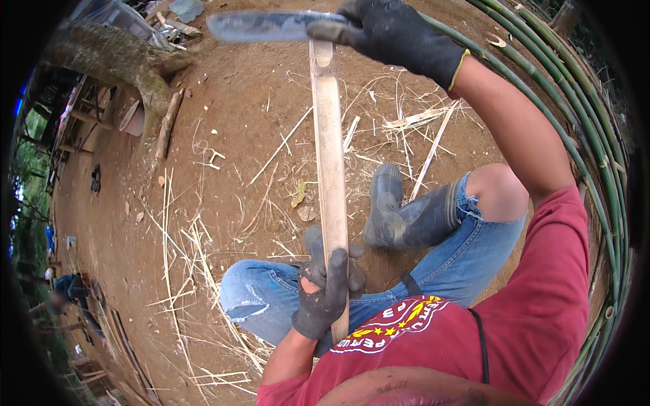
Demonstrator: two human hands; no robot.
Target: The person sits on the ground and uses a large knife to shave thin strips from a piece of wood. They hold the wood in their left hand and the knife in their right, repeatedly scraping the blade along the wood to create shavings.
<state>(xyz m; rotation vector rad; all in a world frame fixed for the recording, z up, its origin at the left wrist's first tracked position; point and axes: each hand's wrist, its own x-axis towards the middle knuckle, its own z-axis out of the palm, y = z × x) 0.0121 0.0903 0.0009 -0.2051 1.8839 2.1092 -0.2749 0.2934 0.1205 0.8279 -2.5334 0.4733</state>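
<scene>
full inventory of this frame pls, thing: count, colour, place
bamboo slat: 1, pale tan, centre, upright, lower end in left grip
blade: 1, grey steel, top, across the slat's upper end
bamboo poles: several, green, curved along right edge
bamboo strips and shavings: many, pale, scattered on brown dirt
tree root: 1, grey-brown, top left
rubber boot: 1, dark grey, centre right
jeans: 1, blue, torn at knees
shirt: 1, red, bottom right
other person: 1, far left, blurred
left hand: black glove, gripping slat
right hand: black glove, holding blade

Pale bamboo strip (pixel 329 142) — smooth, dull metal blade (pixel 261 26), black knit gloves (pixel 325 287)
</scene>
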